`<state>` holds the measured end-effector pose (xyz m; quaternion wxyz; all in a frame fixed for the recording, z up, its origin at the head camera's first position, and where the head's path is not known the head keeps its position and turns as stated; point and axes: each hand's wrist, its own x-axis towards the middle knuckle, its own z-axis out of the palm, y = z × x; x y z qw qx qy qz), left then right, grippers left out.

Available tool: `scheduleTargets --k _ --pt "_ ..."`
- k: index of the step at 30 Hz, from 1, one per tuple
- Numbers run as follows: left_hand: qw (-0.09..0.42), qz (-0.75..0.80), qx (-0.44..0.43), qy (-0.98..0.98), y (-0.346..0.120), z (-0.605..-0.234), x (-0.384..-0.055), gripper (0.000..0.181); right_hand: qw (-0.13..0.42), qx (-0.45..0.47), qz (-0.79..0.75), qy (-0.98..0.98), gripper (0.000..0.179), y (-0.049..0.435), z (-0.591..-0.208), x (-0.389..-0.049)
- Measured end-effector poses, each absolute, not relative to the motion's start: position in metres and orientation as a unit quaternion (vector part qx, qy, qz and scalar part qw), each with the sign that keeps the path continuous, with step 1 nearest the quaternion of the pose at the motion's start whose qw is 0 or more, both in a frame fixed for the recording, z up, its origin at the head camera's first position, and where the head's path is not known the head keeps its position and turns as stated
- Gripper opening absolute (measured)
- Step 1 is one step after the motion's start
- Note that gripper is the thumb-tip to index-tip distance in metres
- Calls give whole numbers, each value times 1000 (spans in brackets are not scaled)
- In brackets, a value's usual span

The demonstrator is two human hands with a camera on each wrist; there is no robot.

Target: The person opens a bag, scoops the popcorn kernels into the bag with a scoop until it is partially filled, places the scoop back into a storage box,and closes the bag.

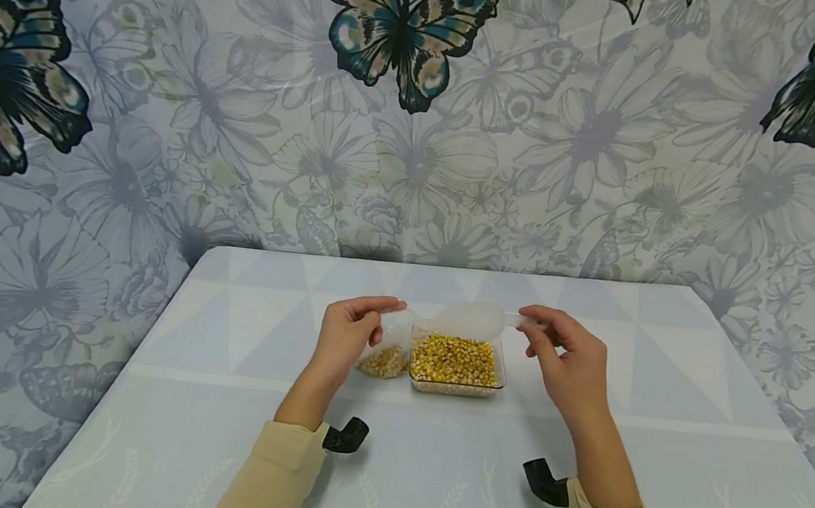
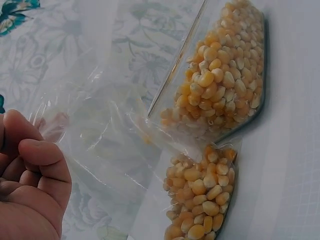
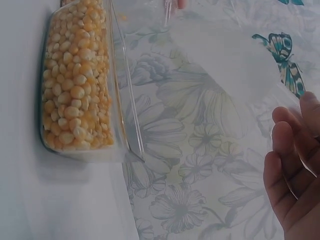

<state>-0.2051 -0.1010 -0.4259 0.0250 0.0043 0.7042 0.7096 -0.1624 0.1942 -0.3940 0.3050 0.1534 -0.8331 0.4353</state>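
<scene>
In the head view a clear rectangular container full of yellow corn kernels stands on the table. At its left sits a transparent plastic bag with corn kernels in its lower part. My left hand pinches the top of this bag between thumb and fingers. To the right, my right hand pinches the thin handle of a white translucent scoop. The scoop's broad end hangs above the container's far side, pointing left toward the bag. Whether the scoop holds kernels is hidden.
A pale patterned cloth covers the table. Behind it hangs a floral backdrop with printed butterflies. Black wrist devices stick out inward from both sleeves, above the table's near part.
</scene>
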Motion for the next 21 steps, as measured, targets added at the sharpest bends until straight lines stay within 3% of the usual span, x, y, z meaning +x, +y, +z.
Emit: scheduleTargets --k 10,21 --pt "-10 720 -1 694 -101 -422 -204 36 299 130 444 -835 18 200 -400 -166" --pt "-3 729 3 684 -99 -411 -200 37 278 113 430 -851 17 202 -405 -170"
